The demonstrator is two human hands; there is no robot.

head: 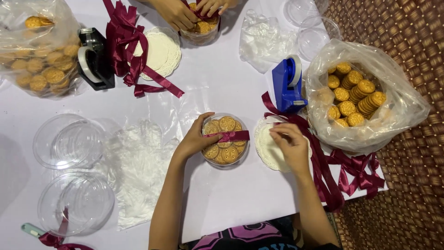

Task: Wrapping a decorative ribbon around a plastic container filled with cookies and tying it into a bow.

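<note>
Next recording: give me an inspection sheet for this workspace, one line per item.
Surface: white table, woven mat to the right.
Job's things: round clear tub of biscuits with a maroon ribbon across the top; white paper doily.
Clutter: two bags of biscuits, blue tape dispenser, black tape dispenser, empty clear tubs, loose ribbons, plastic gloves.
Hands: left hand grips the tub; right hand rests on the doily.
Cables: nothing seen.
Surroundings: another person's hands at a second tub.

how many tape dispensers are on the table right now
2: a blue tape dispenser beside the right bag of cookies, and a black tape dispenser near the left bag.
</note>
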